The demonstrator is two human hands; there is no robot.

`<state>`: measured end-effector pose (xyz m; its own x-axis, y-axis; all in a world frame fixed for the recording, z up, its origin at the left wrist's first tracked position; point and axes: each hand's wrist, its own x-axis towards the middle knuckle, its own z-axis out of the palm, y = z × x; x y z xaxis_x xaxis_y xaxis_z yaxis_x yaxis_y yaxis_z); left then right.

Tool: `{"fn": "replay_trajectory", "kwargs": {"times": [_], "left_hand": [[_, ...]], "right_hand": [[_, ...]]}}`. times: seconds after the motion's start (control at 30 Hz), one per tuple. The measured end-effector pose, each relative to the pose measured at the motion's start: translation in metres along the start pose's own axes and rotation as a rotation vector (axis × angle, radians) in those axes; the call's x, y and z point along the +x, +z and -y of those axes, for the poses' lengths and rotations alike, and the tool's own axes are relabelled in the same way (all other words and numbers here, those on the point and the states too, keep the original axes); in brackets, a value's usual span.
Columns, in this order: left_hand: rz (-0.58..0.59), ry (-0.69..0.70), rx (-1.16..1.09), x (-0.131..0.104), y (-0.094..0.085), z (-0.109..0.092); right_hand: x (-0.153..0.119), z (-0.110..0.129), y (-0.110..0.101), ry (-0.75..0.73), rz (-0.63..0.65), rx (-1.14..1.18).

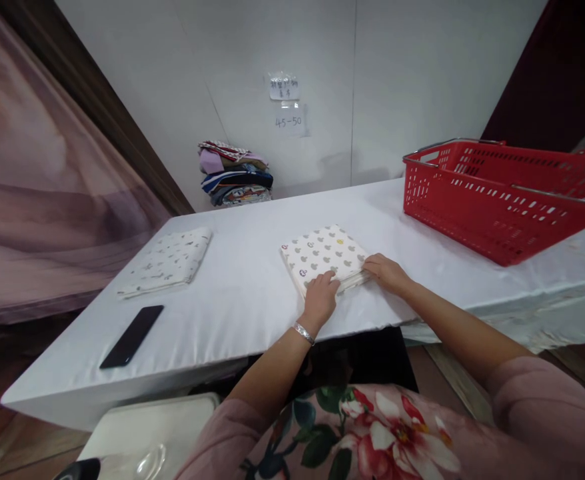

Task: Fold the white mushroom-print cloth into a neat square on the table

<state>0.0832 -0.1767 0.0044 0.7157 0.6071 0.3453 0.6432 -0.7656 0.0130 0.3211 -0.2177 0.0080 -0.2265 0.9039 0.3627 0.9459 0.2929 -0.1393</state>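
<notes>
A white cloth with small grey, purple and yellow motifs lies folded into a thick rectangle on the white-covered table, straight ahead of me. My left hand holds its near edge, with the fingertips curled over the top. At the right corner, my right hand has its fingers closed on the layered edge; the thumb is partly hidden. Farther left lies a second folded white cloth with small dark prints, apart from both hands.
A dark phone lies at the table's front left. A red plastic basket with metal handles stands at the right. Several folded fabrics are stacked against the back wall, below two paper signs. A pale stool or bin lid is below.
</notes>
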Motion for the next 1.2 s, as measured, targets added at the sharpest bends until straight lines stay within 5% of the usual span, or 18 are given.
{"fn": "replay_trajectory", "kwargs": {"times": [0.37,0.6,1.03,1.2], "left_hand": [[0.11,-0.051,-0.007,0.019,-0.005,-0.008],[-0.023,0.018,-0.064,0.014,-0.008,-0.007],[-0.046,-0.044,-0.083,0.011,0.003,-0.003],[-0.023,0.044,-0.045,0.008,0.003,-0.003]], "right_hand": [[-0.001,0.001,0.002,-0.016,-0.025,-0.001],[-0.003,0.002,0.001,-0.087,-0.06,-0.006],[0.004,0.009,0.004,-0.102,-0.059,-0.17],[-0.001,0.003,0.004,-0.119,-0.079,-0.18]]}}
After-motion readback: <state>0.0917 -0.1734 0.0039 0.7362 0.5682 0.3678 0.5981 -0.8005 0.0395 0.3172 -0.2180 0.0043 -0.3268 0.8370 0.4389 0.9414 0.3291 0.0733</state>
